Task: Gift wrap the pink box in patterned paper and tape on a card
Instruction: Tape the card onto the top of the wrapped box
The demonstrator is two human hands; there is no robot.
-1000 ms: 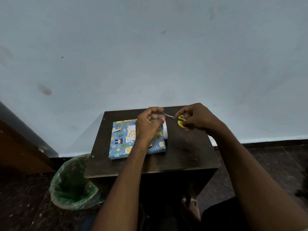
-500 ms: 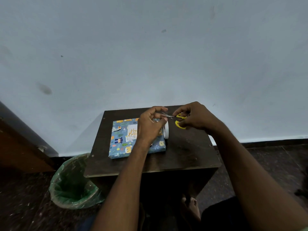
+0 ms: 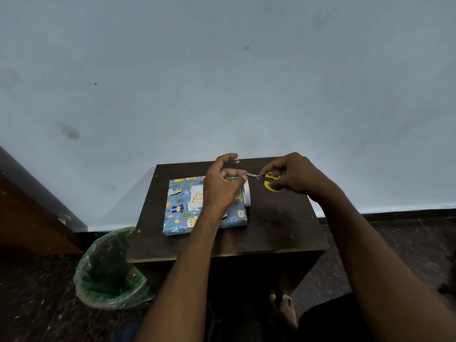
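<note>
The box [image 3: 180, 213], wrapped in blue animal-patterned paper, lies on the dark wooden table [image 3: 278, 225]. A white birthday card [image 3: 196, 196] rests on its top, partly hidden by my left hand [image 3: 223, 183]. That hand hovers above the box, a small clear piece of tape [image 3: 237, 161] stuck to its raised fingertip, other fingers curled. The tape roll [image 3: 247, 195] stands on edge against the box's right side. My right hand [image 3: 293, 175] grips yellow-handled scissors [image 3: 267, 180], blades pointing left at my left fingers.
A bin lined with a green bag [image 3: 108, 272] stands on the floor left of the table. A brown wooden piece of furniture [image 3: 29, 218] is at the far left. The pale wall rises right behind the table. My bare foot [image 3: 283, 309] shows under it.
The scissors closed across the tape strip and drew slightly right. My left hand's upper finger lifted away, carrying a short tape piece.
</note>
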